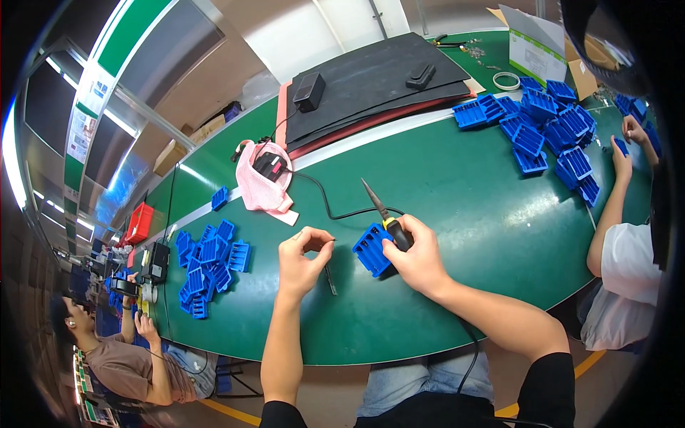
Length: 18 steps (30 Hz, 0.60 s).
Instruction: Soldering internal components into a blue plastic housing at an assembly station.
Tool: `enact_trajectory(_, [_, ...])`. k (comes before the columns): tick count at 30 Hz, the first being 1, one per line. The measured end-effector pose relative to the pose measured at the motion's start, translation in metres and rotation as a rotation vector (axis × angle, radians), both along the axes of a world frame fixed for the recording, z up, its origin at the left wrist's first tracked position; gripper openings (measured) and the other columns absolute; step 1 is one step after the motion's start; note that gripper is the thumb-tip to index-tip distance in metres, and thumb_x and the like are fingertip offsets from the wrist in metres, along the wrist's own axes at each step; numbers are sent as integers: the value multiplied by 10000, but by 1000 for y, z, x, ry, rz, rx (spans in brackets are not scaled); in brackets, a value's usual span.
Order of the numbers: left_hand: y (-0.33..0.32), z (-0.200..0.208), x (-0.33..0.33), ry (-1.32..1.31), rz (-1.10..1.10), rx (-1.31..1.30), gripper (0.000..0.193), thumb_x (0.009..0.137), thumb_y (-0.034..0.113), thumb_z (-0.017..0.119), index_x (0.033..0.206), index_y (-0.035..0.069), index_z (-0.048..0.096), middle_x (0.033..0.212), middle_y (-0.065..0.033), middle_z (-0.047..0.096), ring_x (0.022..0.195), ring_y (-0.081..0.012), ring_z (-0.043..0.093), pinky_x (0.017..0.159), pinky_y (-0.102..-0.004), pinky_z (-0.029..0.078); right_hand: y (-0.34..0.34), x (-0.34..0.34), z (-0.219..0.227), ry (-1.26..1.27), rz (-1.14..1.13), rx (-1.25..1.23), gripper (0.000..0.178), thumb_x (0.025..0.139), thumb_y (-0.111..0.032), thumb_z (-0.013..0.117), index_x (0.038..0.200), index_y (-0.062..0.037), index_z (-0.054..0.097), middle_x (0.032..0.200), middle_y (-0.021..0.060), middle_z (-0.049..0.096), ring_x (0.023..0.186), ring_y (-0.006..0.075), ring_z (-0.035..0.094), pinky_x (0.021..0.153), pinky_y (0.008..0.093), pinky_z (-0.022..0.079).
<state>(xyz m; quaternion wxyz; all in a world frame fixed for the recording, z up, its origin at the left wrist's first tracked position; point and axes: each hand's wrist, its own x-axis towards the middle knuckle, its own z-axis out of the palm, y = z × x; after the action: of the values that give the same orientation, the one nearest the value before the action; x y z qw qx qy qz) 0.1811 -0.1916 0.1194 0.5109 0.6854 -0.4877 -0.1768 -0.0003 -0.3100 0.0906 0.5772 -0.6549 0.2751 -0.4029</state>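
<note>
My right hand is wrapped around long-nose pliers with a black and yellow handle, their pointed metal jaws aimed up and to the left. Under that hand's thumb lies a blue slotted battery holder, tilted on the green table, with small dark bits in its slots. To the left of it my left hand is closed in a pinch, thumb against forefinger. A tiny dark piece shows at its fingertips, too small to name. From below the same hand a thin grey rod-like piece sticks out.
Piles of blue holders sit at left and far right. A pink cloth wraps a black device whose cable crosses the green table. Black sheets lie at the back. People work on both sides.
</note>
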Motion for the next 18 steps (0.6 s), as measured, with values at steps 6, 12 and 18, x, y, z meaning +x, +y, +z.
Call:
enact_trajectory(6, [-8,-19,3,-564,-21,-49,134,713,-67,680,815,15,651,747,-100,666,659,-221,658,612,-291,524,-1,1,-1,-34,10,45,177,754,-79,649,743,6,494,640,56,471,584,132,453,539,313,395])
enact_trajectory(12, [-8,-22,-2,-806,18,-74,133,714,-26,701,803,62,654,739,-73,667,677,-253,653,612,-333,519,-3,-1,-2,7,20,37,164,749,-81,650,755,10,513,648,60,491,591,131,469,549,310,409])
enact_trajectory(18, [-8,-21,-6,-729,59,9,173,702,-35,719,845,41,658,770,-92,676,698,-261,662,630,-326,518,-1,-1,0,-28,31,42,161,749,-83,649,778,19,527,667,70,516,601,135,488,558,316,421])
